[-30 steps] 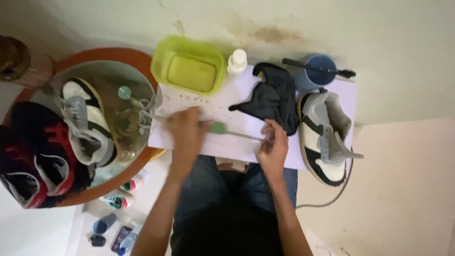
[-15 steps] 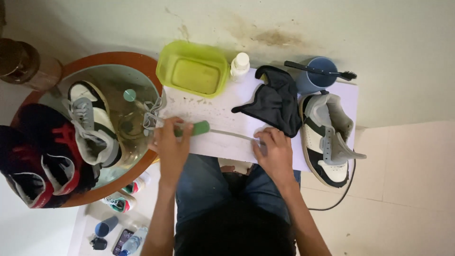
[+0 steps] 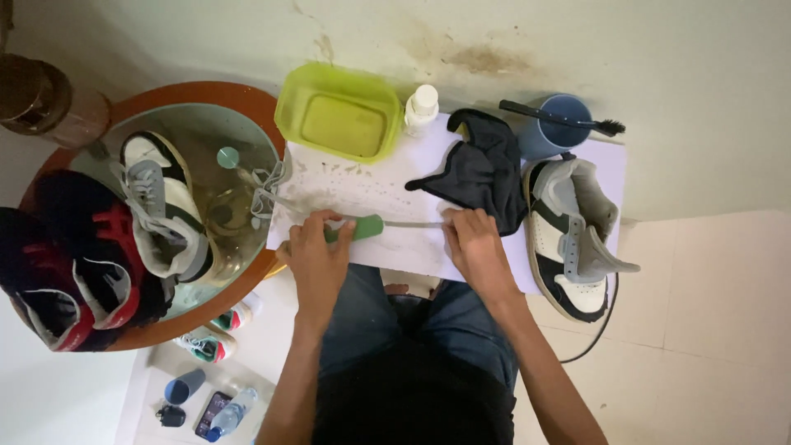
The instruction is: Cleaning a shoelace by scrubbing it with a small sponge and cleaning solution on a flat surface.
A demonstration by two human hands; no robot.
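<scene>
Shoelace, long, pale grey and flat (image 3: 412, 223), stretched taut across the white board worktop (image 3: 362, 185) near its front edge, running from the left hand toward the right hand. Pinned flat under the right hand (image 3: 474, 247), fingers pressed together down on its end beside the crumpled black cloth (image 3: 482, 173), presumably so the lace stays straight and cannot slide while scrubbed. Left hand (image 3: 317, 255) closed in a fist around the green plastic brush handle (image 3: 362, 227), head of the brush hidden beneath the fingers, apparently bearing down on the lace at the worktop's front left part. Lace looking thin, wet and dull grey, darker than the board; speckles of dirt or suds scattered on the board behind it.

Lime-green rectangular plastic tub (image 3: 339, 114) parked at the worktop's back left corner, small white plastic bottle (image 3: 422, 107) just beside it, both within easy reach of the brush. Blue plastic cup (image 3: 550, 125) with a black bristle brush (image 3: 560, 117) laid across its rim at the back right corner. White, black and grey unlaced sneaker (image 3: 573, 235) along the right edge, tongue pulled up and open. Round orange-rimmed basin of murky water (image 3: 206, 206) left of the worktop, holding a matching white and grey sneaker (image 3: 161, 210), with a black and red sneaker (image 3: 58, 272) on its far left side
</scene>
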